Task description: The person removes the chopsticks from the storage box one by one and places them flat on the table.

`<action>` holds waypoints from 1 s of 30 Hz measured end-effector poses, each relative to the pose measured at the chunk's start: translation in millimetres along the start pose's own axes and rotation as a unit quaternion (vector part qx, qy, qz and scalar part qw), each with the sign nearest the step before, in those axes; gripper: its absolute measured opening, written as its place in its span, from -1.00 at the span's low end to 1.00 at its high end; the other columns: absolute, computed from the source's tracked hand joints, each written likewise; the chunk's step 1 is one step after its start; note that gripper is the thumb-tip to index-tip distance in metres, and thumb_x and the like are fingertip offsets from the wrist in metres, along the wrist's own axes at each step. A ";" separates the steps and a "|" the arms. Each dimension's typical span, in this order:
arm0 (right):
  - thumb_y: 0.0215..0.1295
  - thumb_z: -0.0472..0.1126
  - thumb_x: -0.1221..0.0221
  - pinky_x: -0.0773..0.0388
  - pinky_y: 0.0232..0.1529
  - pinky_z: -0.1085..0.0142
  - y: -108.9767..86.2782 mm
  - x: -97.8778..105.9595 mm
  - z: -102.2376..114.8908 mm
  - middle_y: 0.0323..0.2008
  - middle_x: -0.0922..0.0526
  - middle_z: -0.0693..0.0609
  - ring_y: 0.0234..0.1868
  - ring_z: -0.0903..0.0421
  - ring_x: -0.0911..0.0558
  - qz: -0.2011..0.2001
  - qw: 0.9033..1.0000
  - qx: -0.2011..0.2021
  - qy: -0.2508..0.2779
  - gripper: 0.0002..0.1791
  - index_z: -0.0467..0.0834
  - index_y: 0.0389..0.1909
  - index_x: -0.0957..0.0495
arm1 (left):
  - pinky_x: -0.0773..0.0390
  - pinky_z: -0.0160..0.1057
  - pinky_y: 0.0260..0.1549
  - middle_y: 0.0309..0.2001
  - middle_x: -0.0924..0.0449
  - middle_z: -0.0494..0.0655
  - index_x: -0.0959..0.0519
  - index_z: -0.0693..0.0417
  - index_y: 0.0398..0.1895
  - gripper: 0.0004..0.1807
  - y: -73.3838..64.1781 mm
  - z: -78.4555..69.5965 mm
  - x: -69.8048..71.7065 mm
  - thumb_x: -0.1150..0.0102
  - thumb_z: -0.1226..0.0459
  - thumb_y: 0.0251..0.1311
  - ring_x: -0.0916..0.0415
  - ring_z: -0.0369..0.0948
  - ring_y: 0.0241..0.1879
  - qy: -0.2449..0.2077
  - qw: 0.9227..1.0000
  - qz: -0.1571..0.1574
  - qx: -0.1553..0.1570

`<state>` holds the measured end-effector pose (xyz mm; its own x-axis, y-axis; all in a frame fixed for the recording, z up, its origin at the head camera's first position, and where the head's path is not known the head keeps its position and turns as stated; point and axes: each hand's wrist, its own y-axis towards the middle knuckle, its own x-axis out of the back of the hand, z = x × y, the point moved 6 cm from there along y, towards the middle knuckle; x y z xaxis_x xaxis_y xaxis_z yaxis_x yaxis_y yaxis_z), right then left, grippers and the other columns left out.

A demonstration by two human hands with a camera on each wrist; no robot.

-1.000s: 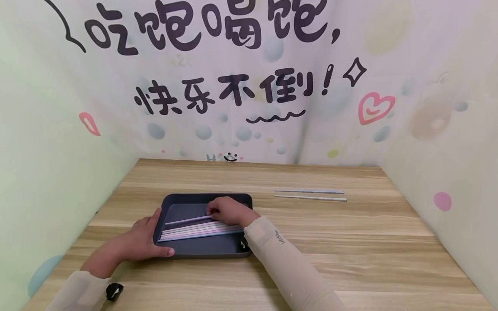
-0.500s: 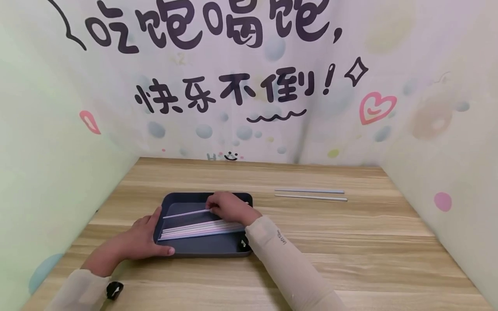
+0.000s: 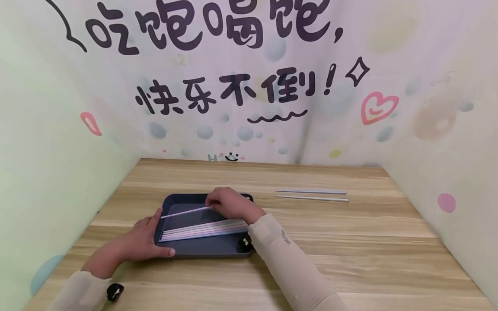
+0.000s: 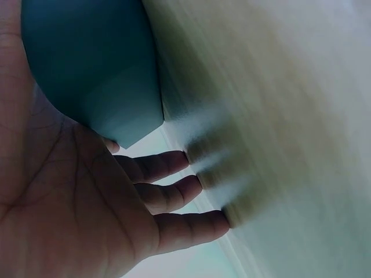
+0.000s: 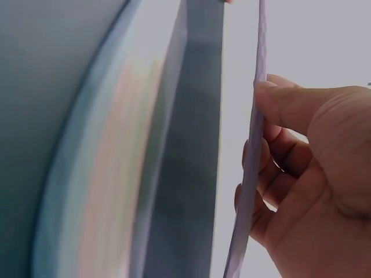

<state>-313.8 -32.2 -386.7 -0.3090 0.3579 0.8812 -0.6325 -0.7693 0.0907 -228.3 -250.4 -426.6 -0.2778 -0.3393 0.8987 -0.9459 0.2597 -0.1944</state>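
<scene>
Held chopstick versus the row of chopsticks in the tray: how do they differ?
The held chopstick is single; the row of chopsticks is several side by side. The right hand pinches the held chopstick, while the row lies ungripped in the tray. The held chopstick looks lilac; the row mixes bluish, pinkish and whitish. Both run roughly along the tray's length.

A wood-grained desk (image 3: 369,250) extends back to a pale cloth backdrop (image 3: 175,140), which carries two rows of black Chinese lettering (image 3: 238,93) with a wavy line (image 3: 277,117) beneath the lower row. To the right of that row stand a four-pointed star outline (image 3: 358,72) and, below it, a pink heart (image 3: 375,111). The pale green left wall (image 3: 50,172) bears a blue disc (image 3: 46,274) low down; the right wall (image 3: 467,155) bears a pink spot (image 3: 446,203).
</scene>
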 end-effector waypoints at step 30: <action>0.39 -0.34 -0.18 -0.50 -0.16 0.29 -45.9 64.6 -22.1 -0.31 -0.59 0.13 -0.27 0.19 -0.54 -0.081 0.996 -0.040 -0.028 -0.87 -0.08 -0.22 -0.67 | -0.32 0.32 0.10 0.24 -0.11 0.70 0.21 0.52 0.47 0.47 -0.7 -2.2 1.3 -0.42 -0.31 -0.11 -0.14 0.47 0.25 0.008 1.000 -0.007 -0.008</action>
<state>-320.4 37.9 -344.2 -0.1599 0.4417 0.8828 -0.7266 -0.6581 0.1976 -227.7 -249.1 -424.4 -0.2623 -0.3282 0.9074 -0.9466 0.2701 -0.1759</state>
